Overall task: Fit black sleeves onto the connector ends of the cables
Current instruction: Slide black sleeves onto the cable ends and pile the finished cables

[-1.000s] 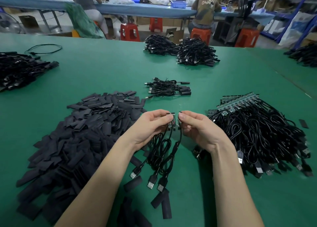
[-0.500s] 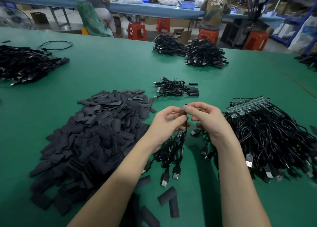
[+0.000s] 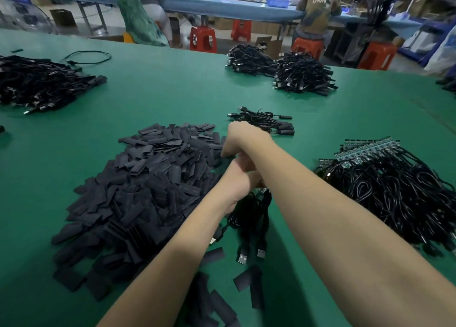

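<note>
A big heap of flat black sleeves [image 3: 148, 183] lies left of centre on the green table [image 3: 172, 97]. My left hand [image 3: 237, 181] grips a small bunch of black cables [image 3: 251, 213] by their upper ends, and their USB plugs [image 3: 243, 257] rest on the table. My right hand [image 3: 243, 136] has crossed above the left one, and its curled fingers reach down to the heap's right edge. From behind I cannot tell whether they hold a sleeve. Part of my left hand is hidden under the right forearm.
A large pile of cables with small circuit boards [image 3: 394, 191] lies at the right. A small bundle of cables [image 3: 266, 123] sits just beyond my right hand. More cable heaps lie far left [image 3: 42, 82] and at the back [image 3: 303, 75]. Loose sleeves [image 3: 246, 279] are scattered near the front.
My right hand let go of the cable ends and swung left over the left hand to the sleeve heap. The left hand kept the cable bunch.
</note>
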The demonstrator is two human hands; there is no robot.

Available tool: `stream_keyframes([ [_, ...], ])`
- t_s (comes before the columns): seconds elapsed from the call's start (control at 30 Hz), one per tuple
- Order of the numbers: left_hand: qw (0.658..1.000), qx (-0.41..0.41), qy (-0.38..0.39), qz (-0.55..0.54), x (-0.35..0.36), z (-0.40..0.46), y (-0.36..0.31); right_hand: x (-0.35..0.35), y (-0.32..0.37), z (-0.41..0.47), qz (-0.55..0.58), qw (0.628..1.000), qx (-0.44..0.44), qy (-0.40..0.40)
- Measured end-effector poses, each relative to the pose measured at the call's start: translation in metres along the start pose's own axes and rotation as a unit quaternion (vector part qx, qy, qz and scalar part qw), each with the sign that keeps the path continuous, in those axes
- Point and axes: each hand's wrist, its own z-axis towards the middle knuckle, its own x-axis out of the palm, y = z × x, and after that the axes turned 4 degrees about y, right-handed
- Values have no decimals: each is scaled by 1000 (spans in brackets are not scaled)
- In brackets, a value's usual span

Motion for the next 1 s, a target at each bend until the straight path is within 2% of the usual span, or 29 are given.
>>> stream_keyframes([
  [0.1, 1000, -6, 8, -4, 1, 0, -1, 12, 1, 10, 27, 999, 17, -31],
  [0.23, 999, -14, 9, -30, 1, 0, -1, 2, -4, 14, 75, 995, 39, 44],
  [0.37, 997, -45, -7, -65, -2, 2, 1, -19, -12, 9, 58, 992, 13, 110],
  [0.43, 996, -45, -8, -70, -4, 3, 1, -30, -24, -2, 75, 993, 11, 93],
  [0.5, 997, -48, -8, -67, -6, 3, -1, -32, -47, -14, 210, 977, 11, 23],
  [0.53, 996, -48, -7, -69, -8, 3, -1, -29, -59, -22, 311, 950, 3, -14],
  [0.6, 995, -52, -3, -88, -12, 3, -3, -14, -83, -41, 496, 866, -33, -54],
  [0.67, 993, -57, 2, -100, -13, 2, -5, 7, -101, -60, 611, 787, -61, -58],
  [0.7, 993, -59, 5, -102, -13, 1, -6, 16, -106, -68, 647, 758, -64, -56],
  [0.8, 993, -62, 18, -101, -15, 1, -6, 38, -109, -81, 698, 711, -53, -62],
  [1.0, 988, -88, 66, -110, -22, -3, -9, 51, -111, -91, 804, 586, -74, -69],
])
